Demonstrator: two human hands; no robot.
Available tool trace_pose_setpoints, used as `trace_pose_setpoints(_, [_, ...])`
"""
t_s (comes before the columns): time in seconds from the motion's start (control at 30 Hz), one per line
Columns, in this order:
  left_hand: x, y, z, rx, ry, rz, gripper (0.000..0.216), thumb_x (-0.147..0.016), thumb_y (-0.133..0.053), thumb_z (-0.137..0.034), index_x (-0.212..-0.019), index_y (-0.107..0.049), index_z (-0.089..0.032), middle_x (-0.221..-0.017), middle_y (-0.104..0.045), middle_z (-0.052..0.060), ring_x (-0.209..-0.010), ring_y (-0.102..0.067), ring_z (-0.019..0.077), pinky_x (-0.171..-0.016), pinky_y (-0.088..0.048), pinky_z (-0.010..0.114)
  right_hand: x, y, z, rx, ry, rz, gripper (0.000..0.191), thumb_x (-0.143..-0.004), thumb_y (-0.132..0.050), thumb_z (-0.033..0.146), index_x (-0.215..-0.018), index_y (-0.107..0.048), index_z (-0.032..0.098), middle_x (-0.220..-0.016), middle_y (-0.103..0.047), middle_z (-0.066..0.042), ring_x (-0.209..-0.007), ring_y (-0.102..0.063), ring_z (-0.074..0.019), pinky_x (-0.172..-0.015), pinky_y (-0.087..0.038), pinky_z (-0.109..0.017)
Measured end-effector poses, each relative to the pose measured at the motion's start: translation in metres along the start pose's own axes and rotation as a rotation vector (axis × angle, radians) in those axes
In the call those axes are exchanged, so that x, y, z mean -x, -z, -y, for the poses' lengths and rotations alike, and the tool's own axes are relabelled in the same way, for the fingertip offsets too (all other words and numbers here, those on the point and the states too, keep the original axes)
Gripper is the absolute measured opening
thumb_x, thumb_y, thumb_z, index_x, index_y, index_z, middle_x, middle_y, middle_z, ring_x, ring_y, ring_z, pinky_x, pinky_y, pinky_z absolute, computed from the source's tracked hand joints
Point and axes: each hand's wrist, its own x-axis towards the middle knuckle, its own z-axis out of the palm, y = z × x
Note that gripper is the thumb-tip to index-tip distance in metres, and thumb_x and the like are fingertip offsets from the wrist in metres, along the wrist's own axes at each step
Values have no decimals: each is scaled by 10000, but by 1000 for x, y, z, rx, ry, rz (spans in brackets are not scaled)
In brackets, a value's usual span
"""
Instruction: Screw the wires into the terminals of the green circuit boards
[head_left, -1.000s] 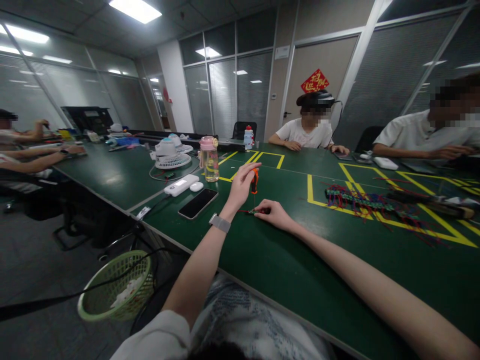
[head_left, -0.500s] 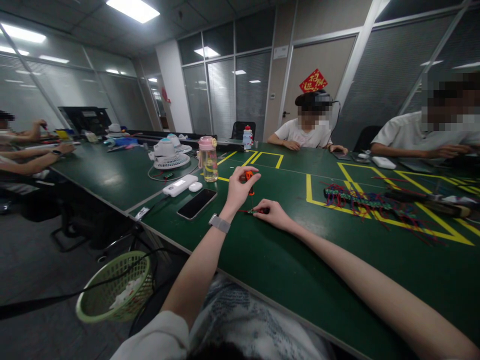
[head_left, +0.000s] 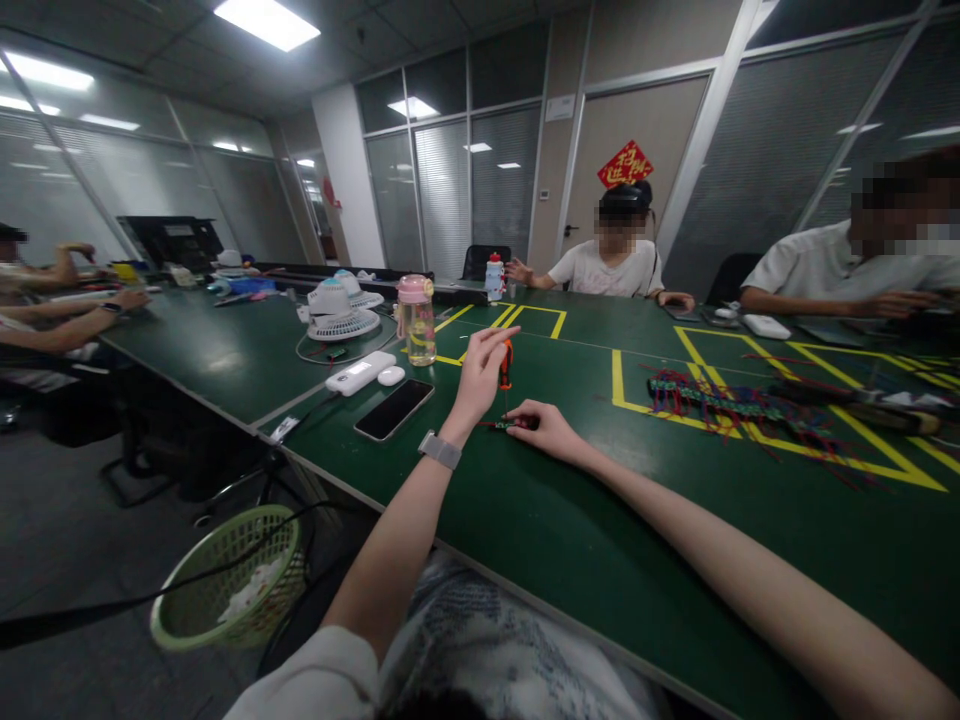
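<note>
My left hand (head_left: 481,378), with a watch on its wrist, is closed round the upper part of a screwdriver (head_left: 506,374) with an orange and black handle. The screwdriver stands upright, its thin shaft pointing down at a small green circuit board (head_left: 501,426) on the table. Part of the handle is hidden behind my fingers. My right hand (head_left: 546,430) rests on the table with thumb and fingers pinching the right end of that board. Dark red wires show between these fingers. Whether the tip touches the board is too small to tell.
A phone (head_left: 394,408), a white power bank (head_left: 361,373), a white round-edged case (head_left: 391,376) and a bottle (head_left: 417,320) stand left of my hands. Wired circuit boards (head_left: 720,398) lie to the right. A green basket (head_left: 225,580) is below the table edge. Co-workers sit around.
My left hand has turned about the screwdriver handle, its fingers now stretched further over it. My right hand and the board stay put. The co-worker opposite has raised a hand towards a small bottle.
</note>
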Motion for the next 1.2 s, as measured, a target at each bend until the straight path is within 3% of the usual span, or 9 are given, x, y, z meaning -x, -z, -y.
trace_pose_setpoints(0.1, [-1, 0, 0, 109, 57, 35, 308, -898, -464, -316, -1154, -606, -219, -1068, -615, 63, -913, -602, 147, -828, -488, 300, 0, -1, 1, -62, -42, -12, 198, -740, -646, 234, -910, -677, 137, -721, -583, -14, -655, -533, -129, -624, -445, -265])
trace_pose_setpoints(0.23, [1, 0, 0, -32, 20, -69, 254, -780, -647, -337, -1001, -681, -215, -1009, -575, 55, -907, -581, 151, -817, -480, 274, 1, -2, 2, -80, -56, -29, 133, -726, -654, 233, -819, -653, 138, -709, -590, -14, -654, -540, -132, -609, -443, -261])
trace_pose_setpoints(0.4, [1, -1, -1, 120, 34, 55, 315, -907, -442, -332, -1142, -618, -220, -1121, -577, 72, -977, -590, 152, -845, -485, 290, 2, -3, 1, 4, 24, -64, 56, -721, -654, 197, -714, -625, 150, -696, -564, -3, -624, -516, -119, -580, -416, -249])
trace_pose_setpoints(0.57, [2, -1, 0, 14, 10, -24, 248, -787, -637, -341, -1001, -675, -222, -984, -592, 42, -882, -593, 142, -798, -482, 265, 1, 0, -1, 3, 16, -44, 80, -713, -683, 219, -703, -651, 146, -740, -573, -16, -661, -534, -127, -609, -433, -256])
trace_pose_setpoints(0.67, [1, 0, 1, 18, 3, -27, 234, -852, -544, -331, -1022, -679, -241, -1112, -557, 54, -1008, -567, 155, -861, -462, 277, 1, 0, -2, -22, -24, -39, 104, -716, -689, 245, -738, -670, 145, -738, -584, -18, -661, -539, -130, -613, -438, -262])
trace_pose_setpoints(0.77, [0, 0, 1, 183, 69, 56, 300, -904, -444, -312, -1132, -623, -233, -1098, -602, 61, -927, -606, 148, -815, -490, 301, 1, 0, -4, -29, -45, -35, 115, -717, -686, 250, -774, -686, 150, -730, -585, -16, -655, -538, -130, -613, -442, -264])
trace_pose_setpoints(0.9, [-1, 0, 1, 64, 64, -19, 241, -802, -620, -329, -1011, -676, -223, -963, -598, 43, -844, -595, 137, -760, -496, 266, 1, -1, -4, -16, -42, -37, 121, -712, -685, 237, -802, -698, 157, -723, -575, -12, -649, -539, -129, -609, -446, -264])
trace_pose_setpoints(1.03, [0, -1, 1, 117, 37, 11, 258, -876, -509, -326, -1069, -653, -235, -1136, -550, 65, -1000, -575, 156, -839, -490, 284, 1, 0, -2, 9, -43, -34, 116, -720, -677, 235, -799, -710, 158, -732, -569, -17, -650, -539, -131, -610, -443, -267])
trace_pose_setpoints(1.2, [1, -1, 0, 100, 61, 9, 240, -817, -596, -354, -1001, -654, -210, -976, -595, 46, -846, -599, 141, -763, -509, 281, 2, 1, -1, -13, -53, -36, 123, -715, -688, 251, -786, -712, 154, -737, -575, -19, -655, -542, -130, -615, -443, -266])
